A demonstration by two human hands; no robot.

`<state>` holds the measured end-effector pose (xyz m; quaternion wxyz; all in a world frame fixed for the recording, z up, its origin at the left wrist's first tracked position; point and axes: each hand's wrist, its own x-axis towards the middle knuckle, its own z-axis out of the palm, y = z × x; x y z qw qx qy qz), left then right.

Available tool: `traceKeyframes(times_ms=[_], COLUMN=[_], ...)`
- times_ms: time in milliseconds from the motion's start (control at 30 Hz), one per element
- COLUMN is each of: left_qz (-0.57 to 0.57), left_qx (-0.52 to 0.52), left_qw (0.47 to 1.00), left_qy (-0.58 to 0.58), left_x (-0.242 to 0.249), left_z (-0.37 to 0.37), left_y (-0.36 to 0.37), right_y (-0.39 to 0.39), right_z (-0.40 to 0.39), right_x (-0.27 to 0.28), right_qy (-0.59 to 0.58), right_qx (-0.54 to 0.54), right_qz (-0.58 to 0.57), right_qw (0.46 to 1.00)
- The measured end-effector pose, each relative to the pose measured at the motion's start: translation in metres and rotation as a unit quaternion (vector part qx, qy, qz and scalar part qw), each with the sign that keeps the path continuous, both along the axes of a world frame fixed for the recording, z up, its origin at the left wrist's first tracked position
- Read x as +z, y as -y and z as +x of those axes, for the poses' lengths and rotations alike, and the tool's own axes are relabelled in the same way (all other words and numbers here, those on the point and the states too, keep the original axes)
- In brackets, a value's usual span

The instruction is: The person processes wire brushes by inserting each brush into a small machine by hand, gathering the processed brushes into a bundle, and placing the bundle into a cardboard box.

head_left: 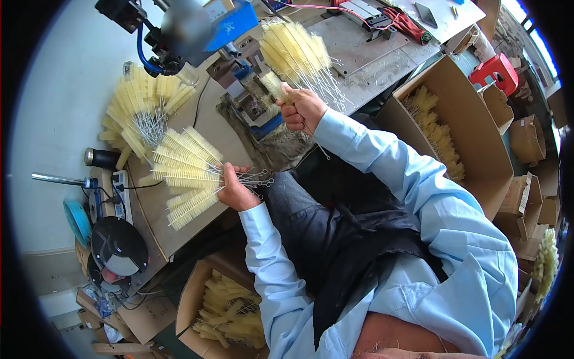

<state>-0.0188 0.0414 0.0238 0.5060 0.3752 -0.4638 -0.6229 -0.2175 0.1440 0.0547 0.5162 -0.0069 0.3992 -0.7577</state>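
Observation:
My left hand (237, 188) is closed around the wire stems of a fanned bundle of pale yellow bristle brushes (186, 161); their looped ends stick out to its right. My right hand (302, 110) grips a single yellow brush (274, 85) near its bristles, its wire stem hanging down to a loop. That brush is beside a metal fixture with blue parts (254, 110). Just behind my right hand, a pile of brushes (293, 51) lies on the bench with stems toward me. Another pile (140, 102) lies at the left, beyond the held bundle.
An open carton with brushes (472, 131) stands at the right, another (191, 299) below the bench at lower left. A black machine arm (158, 45) hangs at upper left. A phone (426, 15), red-black gloves (403, 24) and a red stool (495, 72) are at upper right.

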Motion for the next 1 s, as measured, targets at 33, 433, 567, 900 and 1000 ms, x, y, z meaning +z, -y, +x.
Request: traceKeyframes(times_ms=[33, 433, 567, 900, 1000], left_qz=[0.0, 0.003, 0.005, -0.012, -0.013], left_qx=[0.001, -0.004, -0.007, -0.012, -0.007], left_qw=[1.0, 1.0, 0.999, 0.999, 0.999], left_qy=[-0.004, -0.028, -0.031, -0.045, -0.049], left_x=[0.002, -0.003, 0.0, -0.006, -0.004], left_z=[-0.001, 0.001, 0.002, 0.002, 0.002], left_y=[-0.001, 0.0, -0.001, 0.002, 0.001], right_y=[0.0, 0.0, 0.001, -0.01, -0.007], right_z=[0.001, -0.004, -0.003, 0.0, -0.004], right_x=[0.003, 0.005, 0.004, -0.001, -0.003], right_qy=[-0.004, -0.076, -0.072, -0.326, -0.491], right_qx=[0.001, -0.009, -0.016, -0.071, -0.083], right_qz=[0.0, 0.061, 0.055, 0.137, 0.226], right_qw=[1.0, 0.995, 0.996, 0.933, 0.837])
